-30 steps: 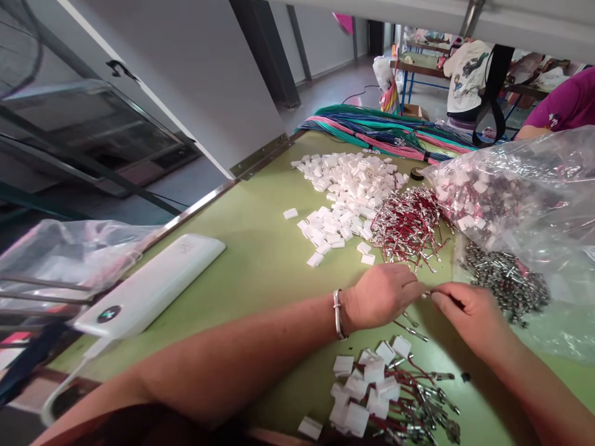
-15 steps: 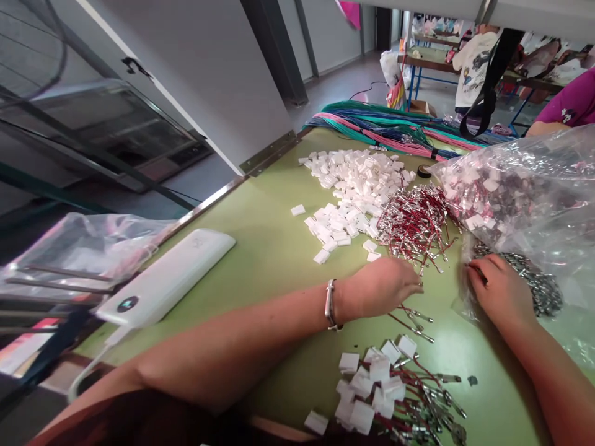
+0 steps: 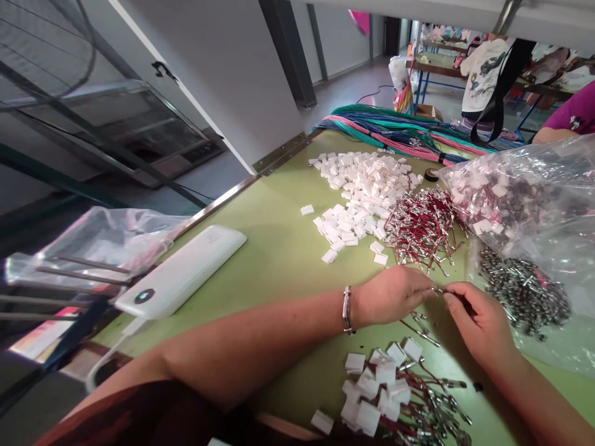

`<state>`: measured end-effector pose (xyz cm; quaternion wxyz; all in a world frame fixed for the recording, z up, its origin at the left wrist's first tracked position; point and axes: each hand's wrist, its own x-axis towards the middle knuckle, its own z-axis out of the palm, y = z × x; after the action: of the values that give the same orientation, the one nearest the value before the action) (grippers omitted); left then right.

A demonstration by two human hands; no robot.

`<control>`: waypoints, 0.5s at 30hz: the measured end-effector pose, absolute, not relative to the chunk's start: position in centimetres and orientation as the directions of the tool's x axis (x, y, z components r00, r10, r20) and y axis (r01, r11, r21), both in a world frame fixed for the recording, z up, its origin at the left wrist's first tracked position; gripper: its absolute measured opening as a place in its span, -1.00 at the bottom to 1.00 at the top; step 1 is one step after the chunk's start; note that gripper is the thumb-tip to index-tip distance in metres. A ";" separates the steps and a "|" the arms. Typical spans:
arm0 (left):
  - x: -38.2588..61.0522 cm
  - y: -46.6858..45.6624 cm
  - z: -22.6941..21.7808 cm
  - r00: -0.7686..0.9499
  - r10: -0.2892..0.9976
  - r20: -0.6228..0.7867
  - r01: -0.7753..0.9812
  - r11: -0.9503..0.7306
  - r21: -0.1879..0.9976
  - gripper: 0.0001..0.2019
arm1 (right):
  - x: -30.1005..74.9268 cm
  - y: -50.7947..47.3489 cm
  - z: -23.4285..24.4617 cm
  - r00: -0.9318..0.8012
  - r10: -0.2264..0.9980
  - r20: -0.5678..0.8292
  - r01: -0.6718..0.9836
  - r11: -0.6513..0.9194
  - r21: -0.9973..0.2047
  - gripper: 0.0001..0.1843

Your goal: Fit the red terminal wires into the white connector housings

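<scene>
My left hand (image 3: 395,294) and my right hand (image 3: 478,319) meet fingertip to fingertip over the green table (image 3: 274,260), both pinched on a small metal-tipped wire piece (image 3: 439,289) between them. Just beyond lies a heap of short red wires with metal terminals (image 3: 421,226). Behind that spreads a pile of white plastic connector housings (image 3: 360,192). Below my hands sits a cluster of housings with wires fitted (image 3: 390,390). Loose metal terminals (image 3: 525,288) lie at my right hand's side, on clear plastic.
A clear bag of parts (image 3: 525,198) fills the right. A white power bank (image 3: 181,269) with a cable lies at the left, beside another plastic bag (image 3: 97,244). Bundles of coloured wires (image 3: 400,130) lie at the far table end. Other people work at benches behind.
My right hand came back from the terminals at the bag to meet my left hand. Both now pinch a small piece, as they did a second ago.
</scene>
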<state>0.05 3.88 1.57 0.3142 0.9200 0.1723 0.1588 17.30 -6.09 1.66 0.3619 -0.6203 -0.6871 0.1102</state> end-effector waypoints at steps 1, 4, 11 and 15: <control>0.0 3.9 1.6 0.891 0.416 0.181 0.225 -0.752 0.620 -0.71 | 17.4 -6.1 1.6 0.028 0.930 0.366 0.770 0.213 -0.601 -0.86; 0.0 3.8 1.6 0.898 0.405 0.172 0.243 -0.782 0.574 -0.69 | 17.7 -6.2 1.6 0.025 0.925 0.378 0.768 0.224 -0.600 -0.86; -0.4 3.5 0.5 0.942 0.266 0.206 0.209 -0.943 0.260 -0.78 | 18.1 -6.2 1.8 -0.178 0.952 0.249 0.769 0.292 -0.569 -0.79; -0.7 2.8 0.3 0.970 0.080 0.230 0.064 -0.995 0.076 -0.84 | 17.9 -6.8 2.0 -0.231 0.965 0.120 0.742 0.255 -0.620 -0.74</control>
<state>-0.70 2.85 0.29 0.0342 0.9919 0.0362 0.1172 17.94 -6.78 1.96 0.2492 -0.5677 -0.7519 0.2243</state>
